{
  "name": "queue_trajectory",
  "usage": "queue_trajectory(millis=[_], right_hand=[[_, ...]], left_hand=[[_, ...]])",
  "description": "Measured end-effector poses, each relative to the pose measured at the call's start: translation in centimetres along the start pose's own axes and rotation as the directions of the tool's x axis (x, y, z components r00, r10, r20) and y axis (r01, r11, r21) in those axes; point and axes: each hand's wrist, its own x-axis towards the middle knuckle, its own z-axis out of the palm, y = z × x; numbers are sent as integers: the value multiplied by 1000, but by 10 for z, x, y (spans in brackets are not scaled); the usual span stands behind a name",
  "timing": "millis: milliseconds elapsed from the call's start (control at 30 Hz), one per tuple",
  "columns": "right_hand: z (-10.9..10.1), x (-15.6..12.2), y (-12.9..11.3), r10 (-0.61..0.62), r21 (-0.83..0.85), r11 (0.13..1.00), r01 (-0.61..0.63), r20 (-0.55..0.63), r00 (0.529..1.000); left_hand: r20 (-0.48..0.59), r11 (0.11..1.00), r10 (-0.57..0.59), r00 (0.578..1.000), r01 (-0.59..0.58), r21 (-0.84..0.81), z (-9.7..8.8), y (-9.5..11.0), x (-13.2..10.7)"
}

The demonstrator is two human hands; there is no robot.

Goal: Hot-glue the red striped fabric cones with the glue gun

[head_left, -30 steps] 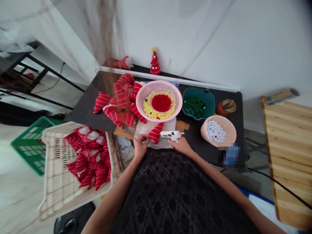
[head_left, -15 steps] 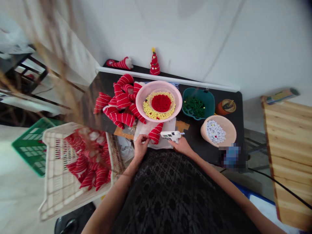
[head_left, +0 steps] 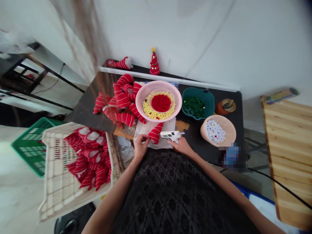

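Glue gun (head_left: 170, 136) grip hidden inside right hand (head_left: 182, 146).

Right, I'm looking at the black table (head_left: 195, 143): red-striped fabric cones (head_left: 123, 99) heaped at far left, a pink basket (head_left: 158, 85) mid-table, a teal tub (head_left: 198, 91) far right, a peach bowl (head_left: 230, 130) near right, and a white sheet (head_left: 143, 130) lying near centre.
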Motion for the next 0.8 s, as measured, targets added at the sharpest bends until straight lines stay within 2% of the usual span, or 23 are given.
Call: queue_trajectory(millis=[233,433,800], right_hand=[[-2,0,1,50,99,994,-55,50,997],[-8,4,1,93,169,981,-91,-1,996],[0,16,1,72,107,992,-69,-18,997]], left_hand=[[-8,1000,-2,1000,2,-6,0,2,0],[-4,1000,-2,1000,2,5,1,3,-1],[17,999,20,1000,-21,32,0,7,-2]])
